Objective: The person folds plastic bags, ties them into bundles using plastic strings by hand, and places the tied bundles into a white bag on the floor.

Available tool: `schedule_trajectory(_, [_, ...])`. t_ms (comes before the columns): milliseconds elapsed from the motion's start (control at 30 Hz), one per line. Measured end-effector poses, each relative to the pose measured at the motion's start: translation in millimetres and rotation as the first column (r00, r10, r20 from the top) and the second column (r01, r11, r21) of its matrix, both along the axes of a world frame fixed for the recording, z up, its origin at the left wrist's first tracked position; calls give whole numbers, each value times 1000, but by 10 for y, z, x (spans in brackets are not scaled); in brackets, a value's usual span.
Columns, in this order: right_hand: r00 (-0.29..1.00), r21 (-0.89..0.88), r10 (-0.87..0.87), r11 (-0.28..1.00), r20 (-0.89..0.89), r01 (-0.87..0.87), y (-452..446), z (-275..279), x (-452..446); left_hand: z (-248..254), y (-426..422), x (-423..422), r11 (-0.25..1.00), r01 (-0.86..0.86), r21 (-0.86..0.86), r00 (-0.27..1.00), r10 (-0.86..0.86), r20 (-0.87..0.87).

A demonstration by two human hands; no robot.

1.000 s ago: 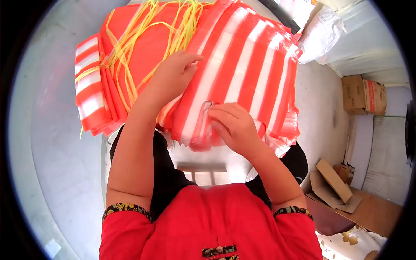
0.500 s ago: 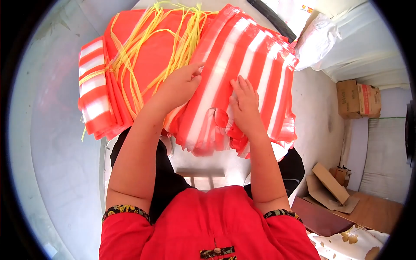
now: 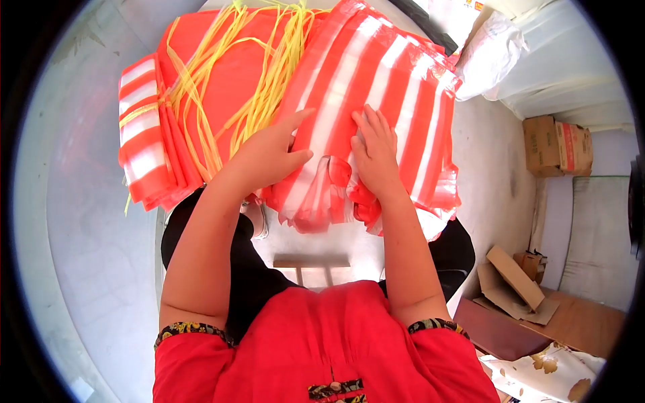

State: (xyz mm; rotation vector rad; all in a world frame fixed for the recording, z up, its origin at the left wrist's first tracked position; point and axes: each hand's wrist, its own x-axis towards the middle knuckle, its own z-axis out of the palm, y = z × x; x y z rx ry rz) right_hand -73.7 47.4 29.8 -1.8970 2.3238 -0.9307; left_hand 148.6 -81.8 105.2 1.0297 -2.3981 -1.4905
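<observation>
A stack of red-and-white striped plastic bags (image 3: pixel 342 101) lies in front of me, its near edge ruffled and uneven. At the stack's left side is my left hand (image 3: pixel 275 151), thumb and fingers apart, with nothing visible in it. My right hand (image 3: pixel 376 148) rests on top of the stack near its middle, fingers stretched out over the stripes. Just beyond my left forearm, yellow plastic ties (image 3: pixel 269 87) are strewn over a red plastic pile (image 3: pixel 235 74). Left of them, a folded bundle of striped bags (image 3: pixel 142 134) has a yellow tie around it.
A white plastic-wrapped package (image 3: pixel 494 57) stands at the upper right, near a long black object (image 3: pixel 423 23). Further right are a closed cardboard box (image 3: pixel 557 146) and an opened carton (image 3: pixel 510 285) on a brown surface. My legs are below the stack.
My left hand has moved slightly toward me and its fingers have spread from a curled pose. My right hand has shifted slightly left, still on the bags.
</observation>
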Motion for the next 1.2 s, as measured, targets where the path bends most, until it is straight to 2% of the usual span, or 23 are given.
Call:
schedule_trajectory(67, [1000,8,0,1000,-3,0,7,15,0,63,68,73,999,7,43,1000,-8,26])
schedule_trajectory(167, [977,-44,24,999,210,-15,58,119,91,49,111,136,996,0,93,1000,-2,23])
schedule_trajectory(200, [984,-41,51,998,170,-45,95,176,163,33,120,161,994,-4,108,1000,2,16])
schedule_trajectory(367, [972,-110,229,966,-48,-233,284,380,633,-19,94,189,898,-81,433,981,148,-123])
schedule_trajectory(400, [965,-207,249,943,-82,-261,286,365,714,-38,94,175,863,-94,497,970,192,-150])
schedule_trajectory(500, [951,-336,253,892,-180,-301,266,208,857,-105,106,148,732,-61,679,933,283,-221])
schedule_trajectory(600, [949,-407,242,860,-204,-307,256,248,961,-166,81,156,735,-37,677,940,256,-226])
schedule_trajectory(700, [938,-412,289,843,-195,-345,252,354,963,-179,73,152,765,-39,643,944,238,-226])
schedule_trajectory(800, [954,-399,282,868,-97,-297,276,457,871,-97,64,137,885,-105,453,967,198,-162])
schedule_trajectory(833, [962,-393,267,880,-51,-265,290,489,828,-200,41,112,974,-113,196,955,161,-248])
schedule_trajectory(867, [973,-375,209,913,102,-158,307,531,808,-385,3,70,988,-132,-75,942,101,-320])
schedule_trajectory(900, [957,-339,142,939,252,-50,332,578,798,-418,-10,29,928,-157,-338,929,23,-370])
schedule_trajectory(933, [916,-286,66,957,395,54,358,615,775,-435,-22,3,920,-150,-362,921,-3,-390])
schedule_trajectory(1000, [905,-248,-28,958,424,146,378,657,624,-393,-7,-81,902,-138,-410,901,-58,-430])
schedule_trajectory(1033, [897,-229,-75,955,436,191,381,683,564,-309,11,-120,926,-109,-362,927,-36,-373])
schedule_trajectory(1067, [777,-208,-48,952,628,227,384,743,550,-202,31,-155,947,-84,-310,950,-19,-312])
schedule_trajectory(1100, [784,-173,-89,954,614,244,390,732,491,-141,50,-189,965,-61,-256,969,-5,-249])
schedule_trajectory(1167, [795,-101,-171,955,582,279,393,690,328,-117,85,-269,942,-101,-319,971,23,-239])
schedule_trajectory(1200, [766,-88,-167,956,621,280,407,660,281,-122,97,-305,929,-118,-350,971,35,-235])
